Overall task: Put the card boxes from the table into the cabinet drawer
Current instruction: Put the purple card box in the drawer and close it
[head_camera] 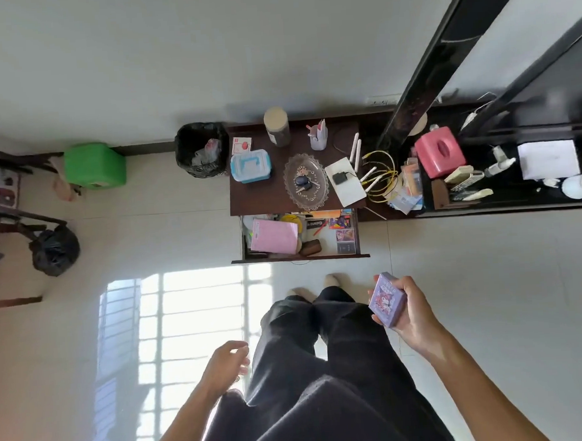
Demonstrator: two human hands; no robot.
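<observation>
My right hand (412, 311) grips a purple card box (386, 299) with cartoon art, held above the floor to the right of my legs. My left hand (225, 360) hangs empty beside my left leg, fingers loosely apart. Ahead of my feet the dark brown cabinet (267, 194) has its drawer (302, 257) pulled out. Inside the drawer lie a pink notebook (273, 236), a brown case and several card boxes (345, 234) stacked along its right side.
On the cabinet top stand a glass dish (306, 182), a blue-lidded container (250, 166), a jar and a white router. A black bin (201, 149) and green stool (95, 165) sit left. A black shelf (486, 205) with a pink tissue box (440, 151) runs right.
</observation>
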